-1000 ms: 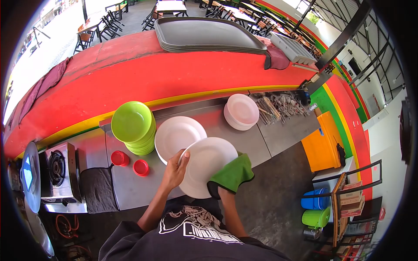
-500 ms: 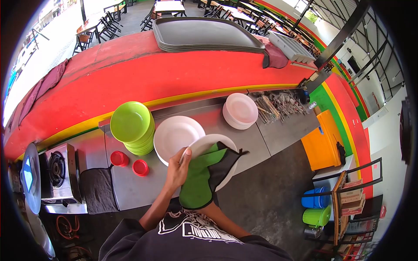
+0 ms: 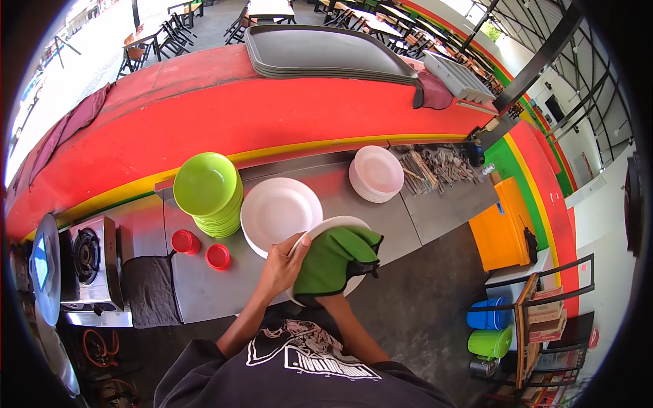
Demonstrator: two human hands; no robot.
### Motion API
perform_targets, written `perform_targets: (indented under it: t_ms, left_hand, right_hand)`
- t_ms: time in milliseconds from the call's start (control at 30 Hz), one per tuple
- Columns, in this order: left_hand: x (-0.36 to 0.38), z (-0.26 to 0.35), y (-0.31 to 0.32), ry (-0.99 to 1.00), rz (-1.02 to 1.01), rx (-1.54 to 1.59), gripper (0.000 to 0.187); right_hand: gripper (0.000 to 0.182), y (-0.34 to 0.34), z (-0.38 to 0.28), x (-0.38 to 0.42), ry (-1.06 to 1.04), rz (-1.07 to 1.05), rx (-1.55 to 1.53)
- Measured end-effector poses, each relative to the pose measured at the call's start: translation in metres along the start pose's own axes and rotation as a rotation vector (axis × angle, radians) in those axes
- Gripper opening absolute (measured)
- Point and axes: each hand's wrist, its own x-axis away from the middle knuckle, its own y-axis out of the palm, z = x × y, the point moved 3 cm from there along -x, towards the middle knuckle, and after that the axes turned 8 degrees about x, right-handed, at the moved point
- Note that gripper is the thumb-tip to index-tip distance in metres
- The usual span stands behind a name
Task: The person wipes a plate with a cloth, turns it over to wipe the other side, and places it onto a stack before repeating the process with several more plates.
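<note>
My left hand (image 3: 282, 265) grips the rim of a white plate (image 3: 335, 223), thumb on the inner face, tilting it above the steel counter's front edge. Over the plate's inside lies a green cloth (image 3: 333, 262) with black edging. My right hand (image 3: 332, 303) is at the cloth's lower edge, holding it against the plate; its fingers are mostly hidden beneath the fabric. Just behind the held plate rests a stack of white plates (image 3: 280, 209). Left of that stands a tall stack of lime-green plates (image 3: 206, 182).
Two red cup-like items (image 3: 218, 256) sit near a dark cloth (image 3: 149, 292) and a gas stove (image 3: 88, 262). Pale pink plates (image 3: 378, 170) and piled cutlery (image 3: 442, 166) lie along the counter (image 3: 255, 289). Grey trays (image 3: 333, 51) top the red wall (image 3: 272, 112).
The cloth has shifted up and right across the plate, its lower end no longer hanging as far down. My right hand has risen with it; my left hand keeps the rim.
</note>
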Motion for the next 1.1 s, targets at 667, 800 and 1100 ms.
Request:
perform_targets:
  t_ms: [667,800,1100]
  left_hand:
    - [0.006,-0.014,0.002,-0.053,-0.012,0.031,0.046]
    - [0.006,0.002,0.002,-0.034,-0.044,0.027,0.046]
    - [0.011,0.019,-0.019,0.008,0.039,-0.145,0.038]
  right_hand:
    - [0.041,-0.04,-0.03,-0.025,-0.154,0.087,0.027]
    - [0.04,-0.041,-0.022,-0.028,-0.156,0.1,0.024]
    - [0.038,-0.071,0.018,-0.036,0.114,0.277,0.02]
